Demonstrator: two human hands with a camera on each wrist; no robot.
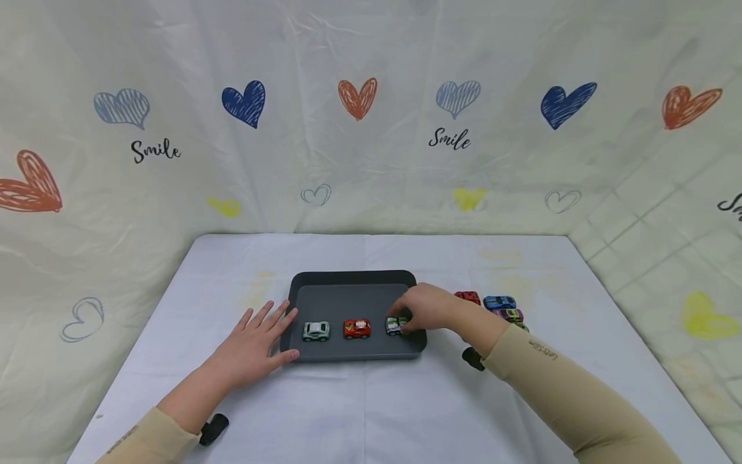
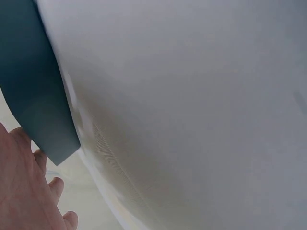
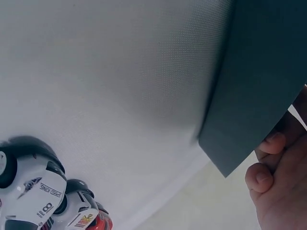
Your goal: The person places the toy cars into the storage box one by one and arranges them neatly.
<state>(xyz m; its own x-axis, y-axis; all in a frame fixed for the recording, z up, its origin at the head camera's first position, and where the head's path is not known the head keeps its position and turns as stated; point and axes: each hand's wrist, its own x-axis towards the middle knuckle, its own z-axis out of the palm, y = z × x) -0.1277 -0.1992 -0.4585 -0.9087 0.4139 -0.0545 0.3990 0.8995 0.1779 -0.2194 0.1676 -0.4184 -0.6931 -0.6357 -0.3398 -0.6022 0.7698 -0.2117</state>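
A dark grey tray [image 1: 353,283] lies in the middle of the white table. Inside it, along the near wall, stand a pale green toy car [image 1: 315,330], a red toy car [image 1: 357,328] and a white and green toy car [image 1: 395,326]. My right hand [image 1: 404,322] reaches over the tray's right side, its fingers curled round the white and green car. My left hand [image 1: 272,325] lies flat on the table against the tray's left edge, fingers straight. The left wrist view shows that hand [image 2: 24,191] by a tray corner [image 2: 33,96].
Several toy cars sit on the table right of the tray, among them a red car [image 1: 467,297], a blue car [image 1: 499,301] and a purple car [image 1: 510,314]. The right wrist view shows a white car [image 3: 33,191] near a tray corner [image 3: 259,96]. A heart-printed curtain backs the table.
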